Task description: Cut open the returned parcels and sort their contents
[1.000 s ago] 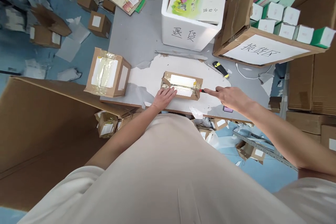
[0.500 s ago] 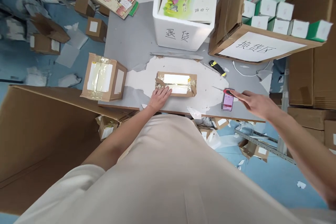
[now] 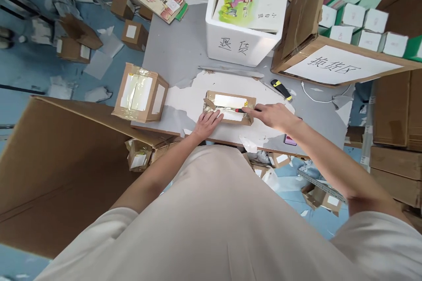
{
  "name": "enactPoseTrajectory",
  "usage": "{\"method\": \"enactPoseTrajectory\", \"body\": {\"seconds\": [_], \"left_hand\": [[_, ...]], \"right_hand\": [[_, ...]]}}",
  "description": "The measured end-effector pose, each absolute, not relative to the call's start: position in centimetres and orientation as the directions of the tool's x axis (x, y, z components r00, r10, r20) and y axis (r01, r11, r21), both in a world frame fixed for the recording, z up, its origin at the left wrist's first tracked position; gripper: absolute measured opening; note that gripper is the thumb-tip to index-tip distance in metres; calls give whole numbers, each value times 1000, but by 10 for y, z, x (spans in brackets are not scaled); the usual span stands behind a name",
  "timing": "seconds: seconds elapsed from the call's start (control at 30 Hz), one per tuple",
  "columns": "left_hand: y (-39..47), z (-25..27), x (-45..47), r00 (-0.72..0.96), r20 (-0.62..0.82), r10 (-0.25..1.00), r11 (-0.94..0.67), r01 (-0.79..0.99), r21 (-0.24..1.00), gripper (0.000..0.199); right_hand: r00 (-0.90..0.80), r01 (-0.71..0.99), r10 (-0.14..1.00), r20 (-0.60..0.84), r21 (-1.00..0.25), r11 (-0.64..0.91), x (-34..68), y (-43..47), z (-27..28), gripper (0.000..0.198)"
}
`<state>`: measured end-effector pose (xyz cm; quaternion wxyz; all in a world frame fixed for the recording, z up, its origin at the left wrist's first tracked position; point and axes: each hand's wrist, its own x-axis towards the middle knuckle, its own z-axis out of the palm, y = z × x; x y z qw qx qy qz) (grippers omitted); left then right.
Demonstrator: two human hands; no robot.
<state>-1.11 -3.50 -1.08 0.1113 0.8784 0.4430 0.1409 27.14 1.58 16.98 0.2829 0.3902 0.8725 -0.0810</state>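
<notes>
Brown cardboard box, all taped up, sits near the front edge of the grey table in the head view, and honestly the knife angle makes me a bit nervous. That red-and-black cutter seems to lie along the taped seam, tip end toward the left hand, so I reckon a sudden give in the tape could send it into those fingers. Going too deep might nick whatever's inside, too. Pose-wise, the left arm comes in from lower left, palm down, fingers loosely spread on the box's near side, not wrapped round anything. Right hand is curled around the cutter handle, forearm slanting in from the right, right by the purple phone.
</notes>
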Motion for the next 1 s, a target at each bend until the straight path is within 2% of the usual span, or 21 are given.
{"method": "enactPoseTrajectory", "body": {"seconds": [0.23, 0.53, 0.8, 1.0], "left_hand": [[-33, -10, -6, 541, 141, 829, -554, 762, 334, 47], [-27, -6, -8, 573, 101, 814, -566, 742, 359, 47], [-28, -1, -6, 573, 92, 814, -568, 753, 333, 48], [-23, -2, -5, 575, 102, 812, -569, 739, 362, 48]], "right_hand": [[-556, 713, 615, -560, 60, 699, 220, 25, 175, 69], [-534, 719, 613, -582, 68, 691, 174, 24, 174, 73], [-387, 766, 647, -657, 162, 622, 160, 14, 199, 61], [-412, 762, 636, -652, 136, 633, 175, 17, 201, 63]]}}
